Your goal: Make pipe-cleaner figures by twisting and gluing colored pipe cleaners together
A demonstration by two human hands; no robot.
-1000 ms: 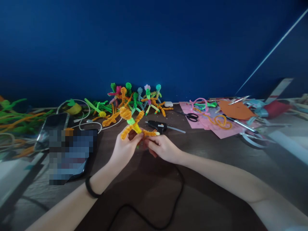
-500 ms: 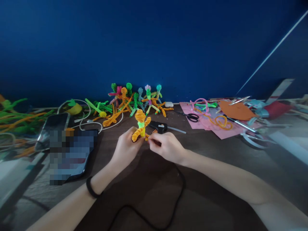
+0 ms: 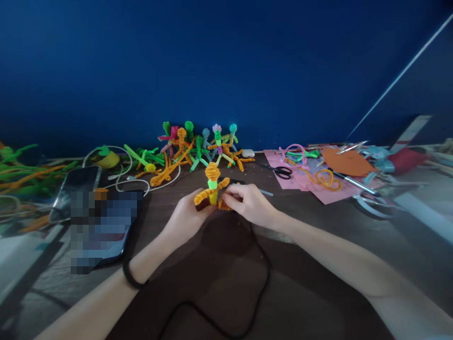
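Between my hands stands a pipe cleaner figure (image 3: 213, 184) with a coiled orange head, a green neck, a yellow body and twisted orange arms. My left hand (image 3: 189, 208) is closed around its lower body from the left. The fingers of my right hand (image 3: 246, 200) pinch an orange leg of the same figure at its lower right. My fingers hide part of the legs. Just behind my right hand lies a black glue gun (image 3: 226, 181), mostly covered, with its clear glue stick (image 3: 266, 192) showing at the right.
Several finished pipe cleaner figures (image 3: 199, 148) stand against the blue wall (image 3: 226, 61). Scissors (image 3: 283, 173) and pink paper (image 3: 327, 193) lie to the right. Two phones, one dark-screened (image 3: 76, 191), the other nearer (image 3: 109, 231), lie left. A black cord (image 3: 265, 278) crosses the table in front.
The figure has turned and shifted slightly right, its arms now spread to both sides. My right hand has moved a little right and up, covering more of the glue gun.
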